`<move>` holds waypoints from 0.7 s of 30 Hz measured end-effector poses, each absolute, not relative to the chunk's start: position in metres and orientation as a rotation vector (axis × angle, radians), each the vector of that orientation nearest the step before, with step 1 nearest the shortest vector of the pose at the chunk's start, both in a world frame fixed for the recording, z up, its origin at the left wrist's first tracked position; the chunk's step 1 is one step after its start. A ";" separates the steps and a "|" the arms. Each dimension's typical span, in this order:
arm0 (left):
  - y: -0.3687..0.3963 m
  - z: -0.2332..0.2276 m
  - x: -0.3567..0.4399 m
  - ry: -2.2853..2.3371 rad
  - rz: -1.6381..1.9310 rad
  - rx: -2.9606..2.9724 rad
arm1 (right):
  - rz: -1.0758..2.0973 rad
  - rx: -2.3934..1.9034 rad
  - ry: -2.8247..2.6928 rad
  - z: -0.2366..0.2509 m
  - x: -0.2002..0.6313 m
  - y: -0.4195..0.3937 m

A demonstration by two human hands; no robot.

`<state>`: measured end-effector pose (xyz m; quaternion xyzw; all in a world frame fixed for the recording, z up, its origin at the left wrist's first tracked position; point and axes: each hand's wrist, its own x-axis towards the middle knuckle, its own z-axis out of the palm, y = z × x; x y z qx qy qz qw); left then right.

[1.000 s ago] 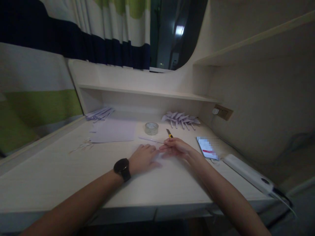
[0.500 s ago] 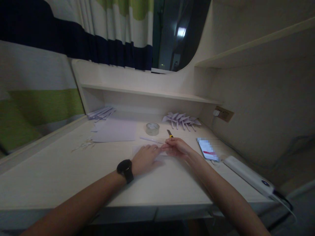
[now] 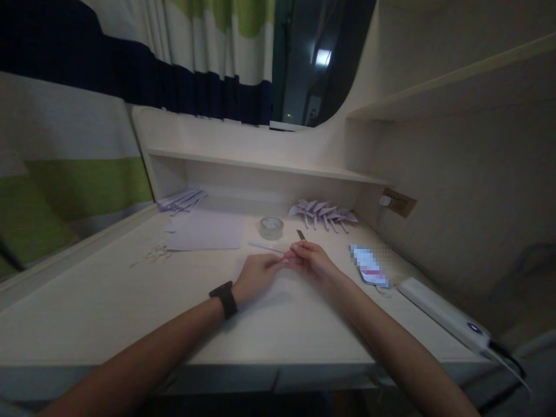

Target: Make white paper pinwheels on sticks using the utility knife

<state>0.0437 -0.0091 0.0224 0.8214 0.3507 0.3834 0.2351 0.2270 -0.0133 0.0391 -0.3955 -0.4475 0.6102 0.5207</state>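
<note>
My left hand [image 3: 256,274], with a black watch on its wrist, and my right hand [image 3: 311,260] meet fingertip to fingertip over the middle of the pale desk [image 3: 130,307]. Both pinch a small pale paper piece [image 3: 284,263], which is mostly hidden by the fingers in the dim light. Just behind the hands lie a thin white paper stick [image 3: 264,247] and a yellow-handled utility knife [image 3: 301,235]. A clear tape roll [image 3: 271,227] stands a little farther back.
A sheet of paper [image 3: 204,236] and paper scraps [image 3: 152,255] lie to the left, folded strips [image 3: 182,200] at the back left, and folded paper shapes [image 3: 324,211] under the shelf. A phone [image 3: 369,267] and a white power strip [image 3: 443,311] lie to the right, near a wall socket [image 3: 397,202].
My left hand has lifted from lying flat on the desk and turned on edge, so its fingertips now meet my right hand's. The view has drifted slightly.
</note>
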 end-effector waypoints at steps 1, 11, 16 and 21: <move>-0.007 0.022 0.044 0.967 1.067 2.200 | 1.383 -0.967 -1.108 0.037 0.227 -0.012; 0.006 0.015 0.044 0.996 1.151 1.938 | 0.362 -1.189 -1.658 0.029 0.218 -0.020; 0.002 0.020 0.044 0.990 1.145 1.924 | 0.119 -1.161 -1.814 0.024 0.218 -0.026; -0.001 0.024 0.045 0.999 1.135 1.925 | -0.009 -1.142 -1.956 0.021 0.219 -0.026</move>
